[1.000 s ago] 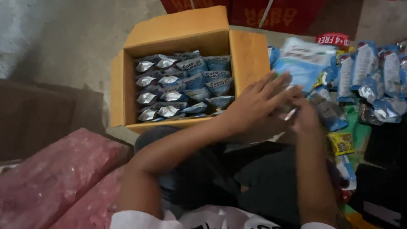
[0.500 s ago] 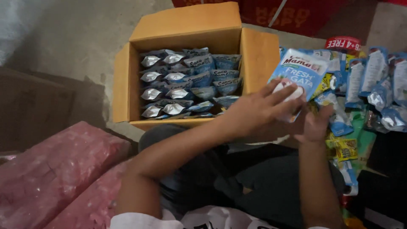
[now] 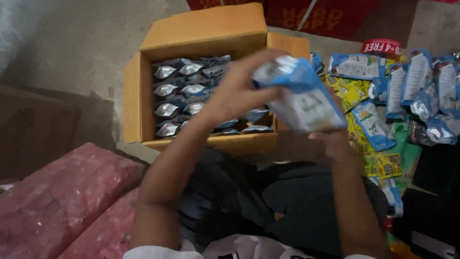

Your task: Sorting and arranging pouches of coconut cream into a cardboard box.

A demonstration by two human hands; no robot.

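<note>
I hold a blue and white pouch [image 3: 302, 93] in front of me with both hands. My left hand [image 3: 239, 91] grips its upper left end, and my right hand [image 3: 330, 141] supports it from below. Behind the pouch stands an open cardboard box [image 3: 201, 33] packed with rows of silver and blue packets [image 3: 184, 96]. The pouch hides the box's right side.
Several blue pouches [image 3: 412, 81] and yellow sachets [image 3: 352, 93] lie spread on the floor to the right. Pink wrapped bundles [image 3: 52, 201] sit at the lower left. A red carton [image 3: 326, 17] stands behind the box. My dark-clothed legs [image 3: 287, 201] fill the foreground.
Both hands lifted a blue and white pouch from the pile on the right and brought it up toward me, in front of the box.
</note>
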